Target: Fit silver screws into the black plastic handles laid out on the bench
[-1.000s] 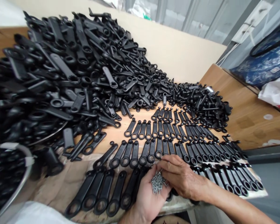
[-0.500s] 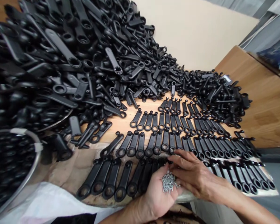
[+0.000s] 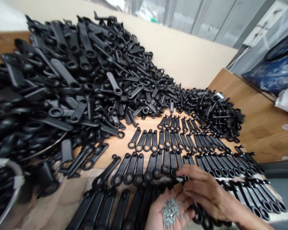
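My left hand [image 3: 158, 212] is palm up at the bottom centre, cupped around a small heap of silvery screws [image 3: 171, 212]. Close beside it on the right, my right hand [image 3: 204, 191] has its fingers bent together, with a small metal piece showing at the fingertips. Black plastic arms with a ring at one end lie in rows [image 3: 166, 163] around and beyond both hands. Some of the nearest row [image 3: 118, 209] is hidden behind my hands.
A large heap of loose black parts [image 3: 86, 80] covers the back left and reaches toward the right. A rimmed container [image 3: 16, 182] stands at the lower left. Wooden panel [image 3: 261, 124] bounds the right side, with a blue bag [image 3: 266, 75] beyond.
The view has tilted up, so the rows and both hands sit lower in the picture. My right hand's fingers have drawn slightly away from the screws, and a small metal piece now shows there.
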Demonstrator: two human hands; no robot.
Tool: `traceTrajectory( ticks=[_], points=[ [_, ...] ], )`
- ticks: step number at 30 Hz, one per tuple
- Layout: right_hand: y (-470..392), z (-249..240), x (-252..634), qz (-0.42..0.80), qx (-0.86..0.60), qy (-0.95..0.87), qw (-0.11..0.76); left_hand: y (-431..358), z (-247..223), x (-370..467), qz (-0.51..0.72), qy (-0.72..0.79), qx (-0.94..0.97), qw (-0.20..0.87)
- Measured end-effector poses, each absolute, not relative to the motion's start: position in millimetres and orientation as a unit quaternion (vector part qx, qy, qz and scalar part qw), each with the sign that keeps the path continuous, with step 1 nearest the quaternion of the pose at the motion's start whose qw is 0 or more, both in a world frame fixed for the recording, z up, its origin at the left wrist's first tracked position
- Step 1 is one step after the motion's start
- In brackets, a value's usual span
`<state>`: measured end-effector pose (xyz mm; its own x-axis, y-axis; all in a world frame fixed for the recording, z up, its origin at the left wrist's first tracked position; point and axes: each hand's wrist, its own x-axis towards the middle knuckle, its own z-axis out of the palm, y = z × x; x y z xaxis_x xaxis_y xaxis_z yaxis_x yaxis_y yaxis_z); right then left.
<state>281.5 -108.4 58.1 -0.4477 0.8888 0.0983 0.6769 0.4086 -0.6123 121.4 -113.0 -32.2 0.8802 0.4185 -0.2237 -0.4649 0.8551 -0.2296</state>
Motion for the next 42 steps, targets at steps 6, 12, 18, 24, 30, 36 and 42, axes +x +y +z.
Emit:
traceTrajectory(
  ticks=[6,12,18,24,30,36,42],
  points=[
    [-47.4,54.3,328.1,0.435,-0.544,-0.537,0.477,-106.2,-58.4,124.5,0.208,0.024,-0.064,0.976],
    [-33.7,43.0,334.9,0.504,-0.487,-0.464,0.542,-104.6,-52.6,120.7,0.224,0.038,-0.081,0.97],
    [-126.8,72.0,313.0,0.397,-0.547,-0.645,0.357,-110.9,-19.2,115.2,0.235,0.134,-0.085,0.959],
    [-232.3,53.2,285.9,0.399,-0.49,-0.765,0.126,-133.0,3.0,104.7,0.241,0.152,-0.025,0.958],
    [-296.1,4.3,260.8,0.447,-0.425,-0.775,0.141,-157.1,27.2,81.0,0.297,0.17,0.037,0.939],
    [-328.4,3.3,248.9,0.449,-0.408,-0.768,0.206,-185.0,37.6,49.2,0.361,0.204,0.064,0.908],
    [-349.4,9.4,230.2,0.415,-0.497,-0.72,0.251,-216.4,34.8,9.9,0.367,0.166,0.047,0.914]
  ],
)
